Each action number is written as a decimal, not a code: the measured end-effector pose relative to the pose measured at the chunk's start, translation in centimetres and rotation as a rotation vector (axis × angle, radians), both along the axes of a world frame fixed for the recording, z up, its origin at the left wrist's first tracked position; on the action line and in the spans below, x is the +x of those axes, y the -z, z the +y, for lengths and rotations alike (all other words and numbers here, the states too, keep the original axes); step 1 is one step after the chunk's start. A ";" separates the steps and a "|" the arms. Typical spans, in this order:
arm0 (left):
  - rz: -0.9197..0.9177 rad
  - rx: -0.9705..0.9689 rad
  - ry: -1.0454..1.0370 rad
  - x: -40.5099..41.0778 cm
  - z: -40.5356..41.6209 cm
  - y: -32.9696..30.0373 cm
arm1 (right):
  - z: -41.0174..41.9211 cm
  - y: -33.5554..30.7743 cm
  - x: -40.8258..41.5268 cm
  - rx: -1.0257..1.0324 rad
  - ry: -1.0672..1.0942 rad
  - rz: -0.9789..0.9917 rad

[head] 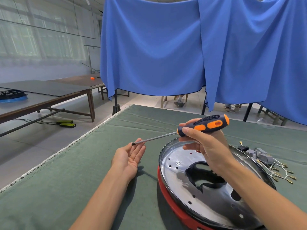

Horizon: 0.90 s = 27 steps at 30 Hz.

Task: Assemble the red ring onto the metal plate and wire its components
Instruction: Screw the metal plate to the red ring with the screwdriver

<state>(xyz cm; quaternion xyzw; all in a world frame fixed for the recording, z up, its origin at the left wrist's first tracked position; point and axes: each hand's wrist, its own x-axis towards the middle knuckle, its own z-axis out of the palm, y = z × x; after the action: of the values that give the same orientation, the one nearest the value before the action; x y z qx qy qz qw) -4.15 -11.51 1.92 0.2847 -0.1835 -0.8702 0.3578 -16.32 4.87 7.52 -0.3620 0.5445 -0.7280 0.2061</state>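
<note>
Right hand (201,143) grips screwdriver (206,124); left hand (129,156) spread, perhaps touching its tip.

Bright daylight, wide-angle edge distortion

Workshop or training hall, set up for assembly recording. Work table under a green felt cloth (83,188), bound edge. Behind it, blue drapes (166,52) hung on black stands as a backdrop. Left of the cloth: long wooden benches (49,97) with dark tops, tiled floor, two yellow-black pedals (67,123) with cables. Far left of the drapes, tall curtained windows (33,39).
</note>
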 end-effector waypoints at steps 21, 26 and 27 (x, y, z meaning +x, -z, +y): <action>-0.636 -0.846 0.236 -1.6 5.5 0.3 | 6.8 -0.1 -1.4 -0.104 0.392 -0.132; -0.904 -0.951 0.086 -0.4 6.8 0.3 | 7.8 -0.6 -1.6 -0.167 0.404 -0.218; -0.927 -0.929 0.073 0.0 7.2 0.2 | 7.7 -0.7 -1.5 -0.184 0.398 -0.238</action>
<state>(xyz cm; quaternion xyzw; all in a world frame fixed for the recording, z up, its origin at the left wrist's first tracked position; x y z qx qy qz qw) -4.13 -4.34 1.69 0.4397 -0.6847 -0.4993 0.2977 -17.81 12.59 8.26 -0.1767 0.5084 -0.8382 0.0875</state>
